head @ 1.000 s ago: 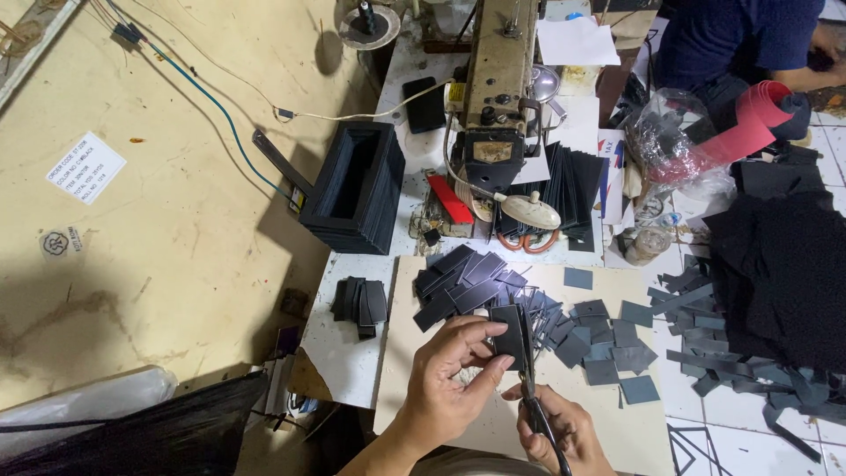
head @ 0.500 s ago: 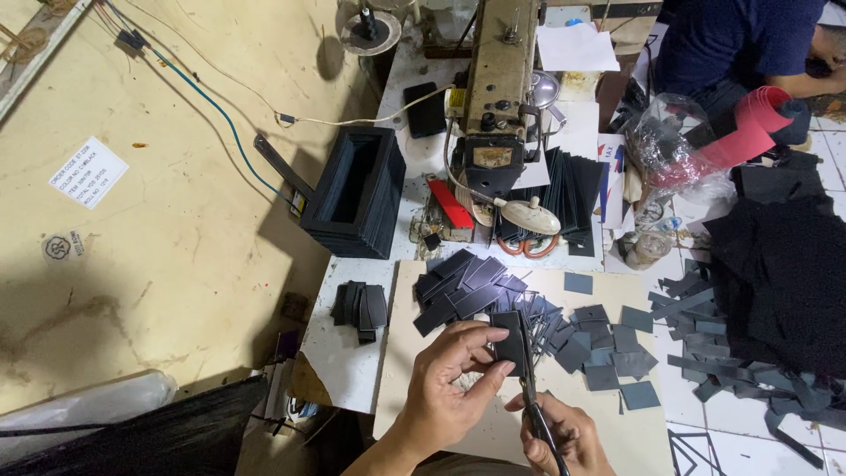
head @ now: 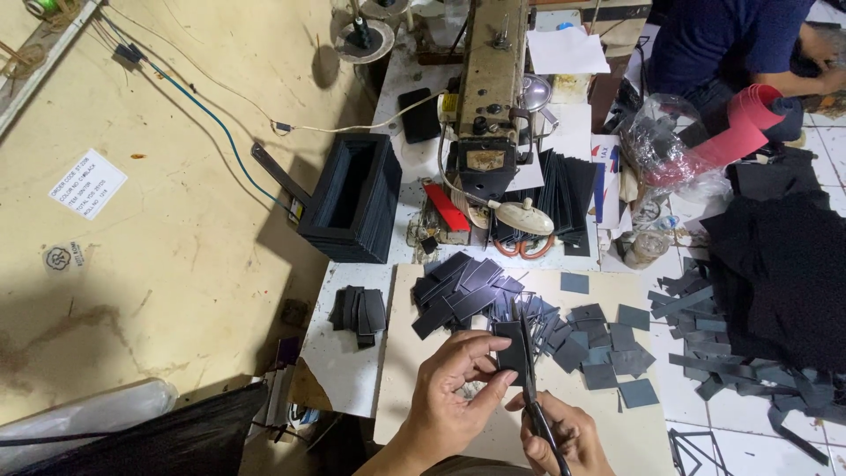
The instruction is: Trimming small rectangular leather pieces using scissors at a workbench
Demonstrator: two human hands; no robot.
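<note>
At lower centre the left hand [head: 458, 388] pinches a dark strip [head: 509, 345] against scissors [head: 531, 388] gripped by the right hand [head: 564, 441], so a slip could nick fingertips [head: 504, 377].

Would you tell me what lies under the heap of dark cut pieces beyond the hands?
The heap of dark pieces rests on a pale board, bare at its edges. What lies beneath the middle is covered.
</note>
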